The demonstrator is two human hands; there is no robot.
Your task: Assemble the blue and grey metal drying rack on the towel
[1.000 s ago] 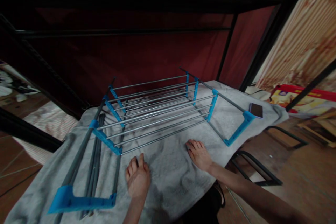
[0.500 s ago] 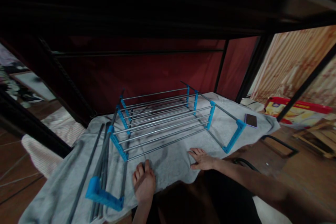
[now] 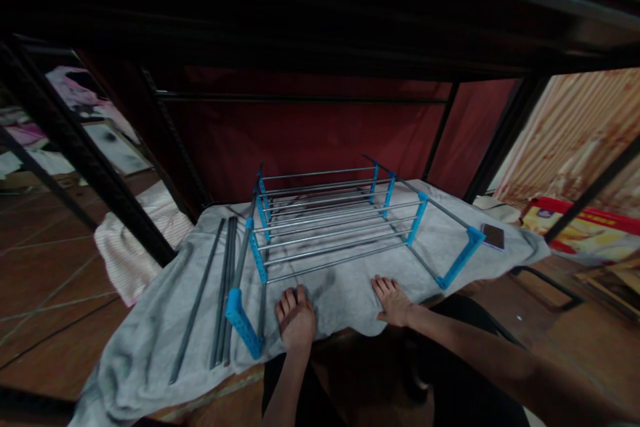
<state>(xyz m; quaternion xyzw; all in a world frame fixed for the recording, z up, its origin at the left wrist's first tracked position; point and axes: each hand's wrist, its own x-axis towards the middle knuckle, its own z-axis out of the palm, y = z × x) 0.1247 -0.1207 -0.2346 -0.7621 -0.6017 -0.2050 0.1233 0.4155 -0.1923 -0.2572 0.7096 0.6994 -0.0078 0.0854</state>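
Observation:
My left hand (image 3: pixel 297 319) lies palm down on the grey cloth (image 3: pixel 345 290), fingers stretched out, just right of the front left corner of a rack. Flat on the same cloth rests my right hand (image 3: pixel 393 301), its fingers spread. Neither hand holds anything. In front of them stands the rack (image 3: pixel 320 255), made of grey metal tubes joined by blue plastic connectors. One blue end piece (image 3: pixel 243 323) is at its near left, another (image 3: pixel 461 258) at its near right. Between these two near ends no cross tubes run.
Several loose grey tubes (image 3: pixel 223 293) lie left of the rack. A phone (image 3: pixel 493 237) rests on the cloth at the right. Dark metal posts (image 3: pixel 173 140) and a dark shelf (image 3: pixel 320 27) overhead frame the space. A red and yellow box (image 3: pixel 580 227) sits at the right.
The view has shifted, so the rack and both hands appear further right. Both hands stay flat on the cloth, and the rack looks unchanged.

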